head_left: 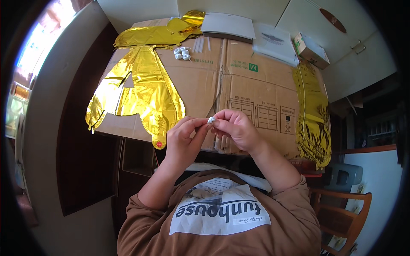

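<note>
Watching through the head view, I see the left hand and right hand meet above the near edge of the cardboard sheet. Thumbs and forefingers pinch a small white wound bundle between them, presumably because it is too tiny for a fuller grip. Similar white bundles cluster toward the far edge, perhaps to stay together; the letter-shaped gold foil balloon lies flat by the left edge, likely so it keeps spread.

The left hand and right hand meet over the cardboard-covered worktop, fingers pinching a small white piece; gold foil lies flat at left, a gold fringe at right, white bundles farther back.
</note>
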